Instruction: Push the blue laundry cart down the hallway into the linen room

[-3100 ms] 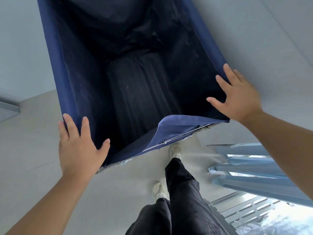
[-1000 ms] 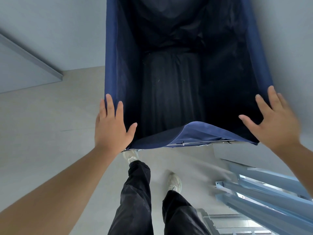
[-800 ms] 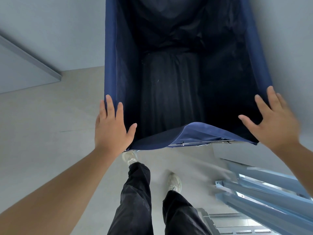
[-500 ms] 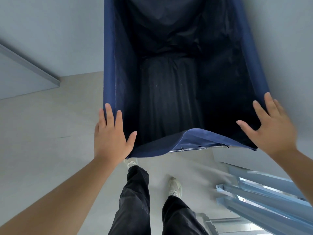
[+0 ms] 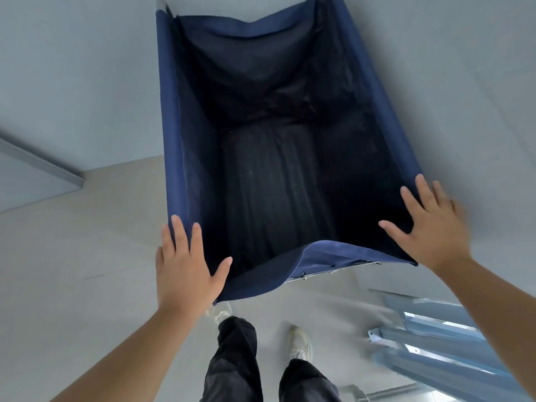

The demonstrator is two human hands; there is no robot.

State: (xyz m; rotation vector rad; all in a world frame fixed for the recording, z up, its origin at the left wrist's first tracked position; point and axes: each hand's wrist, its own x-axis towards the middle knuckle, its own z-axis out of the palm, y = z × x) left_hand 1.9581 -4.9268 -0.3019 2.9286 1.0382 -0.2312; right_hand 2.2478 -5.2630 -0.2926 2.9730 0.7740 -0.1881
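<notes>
The blue laundry cart (image 5: 168,117) fills the middle of the view, a deep fabric bin with a dark, empty inside. Its far rim shows at the top and its near rim sags between my hands. My left hand (image 5: 185,268) lies flat on the near left corner, fingers stretched along the rim and thumb on the inner side. My right hand (image 5: 429,227) lies flat on the near right corner, fingers spread and slightly blurred. Neither hand is curled around the rim.
Pale grey floor lies under the cart. A grey wall with a baseboard ledge (image 5: 40,166) runs on the left, and another wall stands close on the right. Light blue metal bars (image 5: 435,346) lie at the lower right. My dark trouser legs (image 5: 235,364) are below the cart.
The cart has straightened from its earlier slant and moved forward, so its far rim now shows. Both hands have stayed on the near corners, and my feet have stepped on.
</notes>
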